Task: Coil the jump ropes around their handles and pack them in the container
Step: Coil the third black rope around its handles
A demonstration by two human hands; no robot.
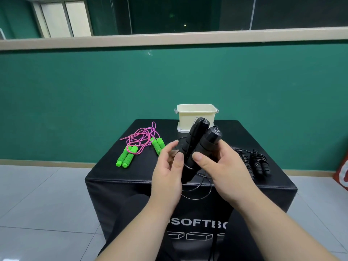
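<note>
1. Far left of the tabletop (pixel 143 170), two green-handled jump ropes (pixel 130 157) lie with their pink cord (pixel 140 137) in a loose tangle, not coiled yet. The foam grips look light and squashy, so take both handles of a pair together. The thin cord looks limp and likely to snag.
2. Left of centre, the left hand (pixel 167 166) is up at the near handle, fingers loosely curved, thumb against the foam. I cannot tell whether it truly grips or only steadies.
3. Dead centre, the black handles (pixel 199 142) are raised off the tabletop, side by side, tops tilted away. Their foam looks ridged, so a grip should be secure. The black cord (pixel 197 189) hangs below in springy loops, wiry and likely to unwind unless held taut.
4. Behind them, at the far edge, stands the cream container (pixel 195 113), open-topped. No rope shows above its rim.
5. Right of centre, the right hand (pixel 224 170) clasps the pair, thumb across the front, fingers wrapped behind.
6. Far right, a coiled black rope (pixel 258 164) lies bundled on the tabletop, awaiting packing.
</note>
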